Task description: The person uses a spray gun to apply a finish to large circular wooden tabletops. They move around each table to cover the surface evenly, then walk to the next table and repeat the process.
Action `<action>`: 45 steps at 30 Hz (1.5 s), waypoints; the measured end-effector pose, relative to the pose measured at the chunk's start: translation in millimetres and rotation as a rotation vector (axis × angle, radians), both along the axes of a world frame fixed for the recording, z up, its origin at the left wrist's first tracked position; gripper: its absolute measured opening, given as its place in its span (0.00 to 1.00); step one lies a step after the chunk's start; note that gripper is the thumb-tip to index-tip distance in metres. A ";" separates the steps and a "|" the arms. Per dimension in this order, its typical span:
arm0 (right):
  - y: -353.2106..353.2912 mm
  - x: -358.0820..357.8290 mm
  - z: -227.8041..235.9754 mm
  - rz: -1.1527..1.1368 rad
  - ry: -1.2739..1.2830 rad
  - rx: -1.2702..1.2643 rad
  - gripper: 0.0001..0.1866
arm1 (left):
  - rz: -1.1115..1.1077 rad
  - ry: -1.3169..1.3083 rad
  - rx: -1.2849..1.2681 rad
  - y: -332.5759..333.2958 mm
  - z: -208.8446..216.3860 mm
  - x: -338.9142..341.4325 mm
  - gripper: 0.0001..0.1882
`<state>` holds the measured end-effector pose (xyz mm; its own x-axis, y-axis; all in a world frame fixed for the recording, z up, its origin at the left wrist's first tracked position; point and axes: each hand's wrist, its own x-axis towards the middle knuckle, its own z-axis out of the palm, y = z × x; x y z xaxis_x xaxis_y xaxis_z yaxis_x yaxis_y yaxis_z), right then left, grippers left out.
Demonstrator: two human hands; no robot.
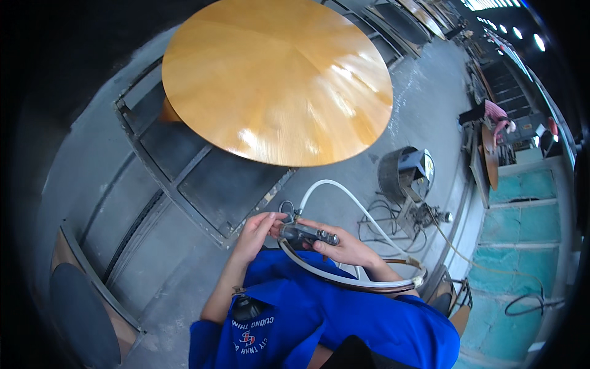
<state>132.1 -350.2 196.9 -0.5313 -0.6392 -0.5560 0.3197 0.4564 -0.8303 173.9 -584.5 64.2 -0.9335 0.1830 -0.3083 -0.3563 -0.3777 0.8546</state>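
Observation:
A grey metal spray gun (302,234) is in front of my waist, turned sideways, its knobs to the right. My right hand (344,247) wraps round its body from the right. On the gun's left end, my left hand (253,235) has its thumb and fingertips closed at the front; the exact contact is partly hidden. A white hose (344,187) arches up from the gun and curves back over my right forearm, joining a coiled white and brown hose (356,283). Ahead of my hands is a glossy, round, orange-brown wooden tabletop (276,80).
The tabletop rests on a metal frame (175,184). At right stand a dark drum (393,172) and a pump (424,215) with tangled hoses. Dark oval panels (83,313) lean at lower left. Turquoise filter panels (516,221) line the right; a person in pink (495,114) bends farther off.

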 end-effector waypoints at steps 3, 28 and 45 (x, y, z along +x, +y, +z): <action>-10.3 51.3 -6.4 -0.150 0.142 0.032 0.29 | -0.242 0.063 0.008 -12.2 -3.3 11.8 0.20; -163.9 374.9 -49.7 -0.753 0.328 -0.234 0.28 | -0.702 -0.168 0.161 -146.6 14.6 213.5 0.15; -477.3 248.6 -38.7 -0.467 0.410 0.046 0.20 | -0.561 -0.108 0.171 -472.4 14.1 106.9 0.16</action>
